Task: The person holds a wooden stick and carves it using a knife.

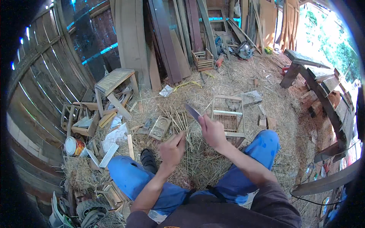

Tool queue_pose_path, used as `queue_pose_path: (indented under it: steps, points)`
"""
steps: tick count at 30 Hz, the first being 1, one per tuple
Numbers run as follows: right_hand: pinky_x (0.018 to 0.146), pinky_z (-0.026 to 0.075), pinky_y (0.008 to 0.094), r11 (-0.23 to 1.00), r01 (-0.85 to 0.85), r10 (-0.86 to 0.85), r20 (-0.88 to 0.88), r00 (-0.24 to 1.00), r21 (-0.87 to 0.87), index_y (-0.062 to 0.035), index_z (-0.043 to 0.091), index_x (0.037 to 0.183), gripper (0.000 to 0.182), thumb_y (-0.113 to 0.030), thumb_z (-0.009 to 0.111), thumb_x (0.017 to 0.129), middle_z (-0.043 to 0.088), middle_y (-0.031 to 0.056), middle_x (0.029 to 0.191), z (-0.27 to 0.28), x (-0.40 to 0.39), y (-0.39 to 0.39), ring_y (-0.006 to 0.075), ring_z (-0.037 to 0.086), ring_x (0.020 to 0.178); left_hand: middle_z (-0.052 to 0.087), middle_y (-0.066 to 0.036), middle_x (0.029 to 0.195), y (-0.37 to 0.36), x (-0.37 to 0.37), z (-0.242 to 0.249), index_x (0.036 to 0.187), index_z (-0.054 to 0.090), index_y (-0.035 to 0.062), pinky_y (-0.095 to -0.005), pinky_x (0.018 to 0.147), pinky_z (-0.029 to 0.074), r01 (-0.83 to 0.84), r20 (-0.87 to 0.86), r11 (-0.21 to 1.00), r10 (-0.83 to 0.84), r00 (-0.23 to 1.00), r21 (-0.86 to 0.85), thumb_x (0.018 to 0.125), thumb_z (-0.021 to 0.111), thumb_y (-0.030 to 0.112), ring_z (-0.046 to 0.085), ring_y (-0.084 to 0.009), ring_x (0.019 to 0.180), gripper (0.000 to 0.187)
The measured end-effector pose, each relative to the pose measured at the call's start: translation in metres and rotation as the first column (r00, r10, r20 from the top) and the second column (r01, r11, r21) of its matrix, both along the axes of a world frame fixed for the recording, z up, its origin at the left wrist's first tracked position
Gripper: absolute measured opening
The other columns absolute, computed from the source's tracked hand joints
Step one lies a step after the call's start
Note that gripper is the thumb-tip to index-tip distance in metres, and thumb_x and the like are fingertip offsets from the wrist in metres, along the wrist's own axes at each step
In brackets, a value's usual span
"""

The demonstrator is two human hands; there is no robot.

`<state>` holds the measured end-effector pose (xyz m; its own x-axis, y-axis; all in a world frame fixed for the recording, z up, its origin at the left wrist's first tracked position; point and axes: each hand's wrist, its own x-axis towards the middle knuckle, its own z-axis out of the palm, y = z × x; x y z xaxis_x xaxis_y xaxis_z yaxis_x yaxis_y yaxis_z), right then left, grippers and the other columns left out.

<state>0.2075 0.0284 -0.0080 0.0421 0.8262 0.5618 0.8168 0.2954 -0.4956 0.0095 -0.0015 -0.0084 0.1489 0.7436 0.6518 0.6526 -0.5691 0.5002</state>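
My right hand (213, 132) is closed around the handle of a knife (193, 112), its broad blade pointing up and to the left. Lower and to the left, my left hand (172, 150) is closed with the fingers pressed together; whatever it may hold is too small to make out. Beyond both hands, a loose bundle of thin sticks (180, 121) lies on the straw-strewn floor. A small wooden frame with thin bars (227, 118) rests on the ground past my right hand. Left of the sticks sits a flat wooden block with round recesses (160, 127).
A small wooden stool (114, 81) and a paint can (72, 146) stand at the left. Tall boards (131, 41) lean on the back wall near a slatted crate (203, 60) and a circular saw (244, 50). A timber bench (327, 98) runs along the right.
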Motion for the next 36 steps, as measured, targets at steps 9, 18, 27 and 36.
queue_pose_path:
  steps: [9, 18, 27, 36]
  points:
    - [0.050, 0.048, 0.0504, 0.994, -0.041, 0.044, 0.030, 0.999, -0.105, -0.0070, 0.058, 0.091, 0.031, -0.028, 0.041, 0.105, 0.060, 0.0181, 0.059, 0.008, -0.015, -0.017, 0.0402, 0.062, 0.054, 0.065, -0.008, 0.073, 0.003, 0.000, -0.006, 0.100, 0.074, 0.0114, -0.0371, 0.051, 0.046, 0.003, -0.016, 0.999, -0.003, 1.000, 0.043, 0.088, 0.070, 0.017, 0.062, -0.0283, 0.058, 0.014]
    - [0.049, 0.047, 0.0478, 0.996, -0.028, 0.029, 0.014, 0.999, -0.084, -0.0097, 0.061, 0.101, 0.016, -0.022, 0.051, 0.100, 0.061, 0.0185, 0.063, 0.001, -0.011, -0.015, 0.0397, 0.062, 0.057, 0.068, -0.010, 0.079, 0.001, 0.005, -0.004, 0.102, 0.074, 0.0104, -0.0368, 0.053, 0.048, 0.020, 0.017, 1.000, -0.021, 1.000, 0.015, 0.089, 0.069, 0.018, 0.065, -0.0286, 0.062, 0.016]
    - [0.046, 0.048, 0.0483, 0.997, -0.071, 0.071, 0.015, 0.997, 0.011, -0.0075, 0.056, 0.089, 0.027, -0.029, 0.048, 0.102, 0.059, 0.0179, 0.057, 0.001, -0.015, -0.012, 0.0381, 0.062, 0.052, 0.069, -0.009, 0.081, -0.002, 0.005, 0.000, 0.100, 0.073, 0.0091, -0.0366, 0.054, 0.049, 0.021, -0.025, 1.000, -0.022, 0.999, -0.019, 0.089, 0.067, 0.018, 0.065, -0.0288, 0.062, 0.015]
    - [0.044, 0.045, 0.0482, 0.996, -0.088, 0.087, 0.055, 0.995, 0.014, -0.0076, 0.051, 0.081, 0.032, -0.031, 0.048, 0.103, 0.058, 0.0171, 0.055, -0.001, -0.029, -0.015, 0.0370, 0.060, 0.049, 0.068, -0.011, 0.080, 0.004, 0.005, -0.008, 0.102, 0.073, 0.0082, -0.0377, 0.055, 0.049, 0.029, 0.048, 0.999, -0.026, 0.998, -0.042, 0.089, 0.068, 0.017, 0.065, -0.0304, 0.064, 0.017]
